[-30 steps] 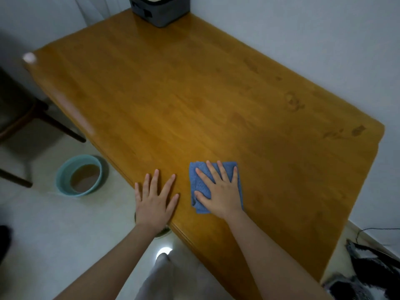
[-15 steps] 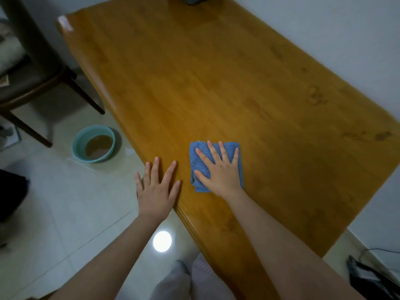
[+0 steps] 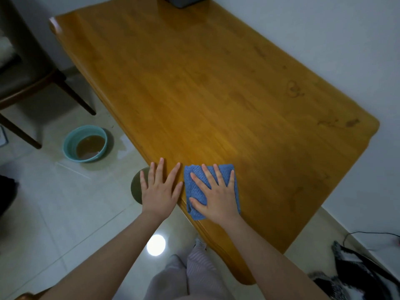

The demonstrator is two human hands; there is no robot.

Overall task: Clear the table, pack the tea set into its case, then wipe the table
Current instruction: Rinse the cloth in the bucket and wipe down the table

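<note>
A folded blue cloth (image 3: 194, 176) lies at the near edge of the wooden table (image 3: 216, 87). My right hand (image 3: 216, 191) presses flat on the cloth with straight, spread fingers. Just left of it, my left hand (image 3: 159, 191) lies flat across the table's edge, fingers spread and holding nothing. The grey tea set case (image 3: 184, 1) shows only partly at the table's far end, cut off by the top of the view.
A teal basin (image 3: 85, 144) of brownish liquid stands on the tiled floor left of the table. A round dark object (image 3: 135, 185) sits on the floor under my left hand. A dark wooden chair (image 3: 28, 79) is at far left. Dark fabric and a cable (image 3: 368, 234) lie at lower right.
My right hand has slid the cloth left to the table's near edge, close beside my left hand. The camera has shifted, showing more floor and chair at left.
</note>
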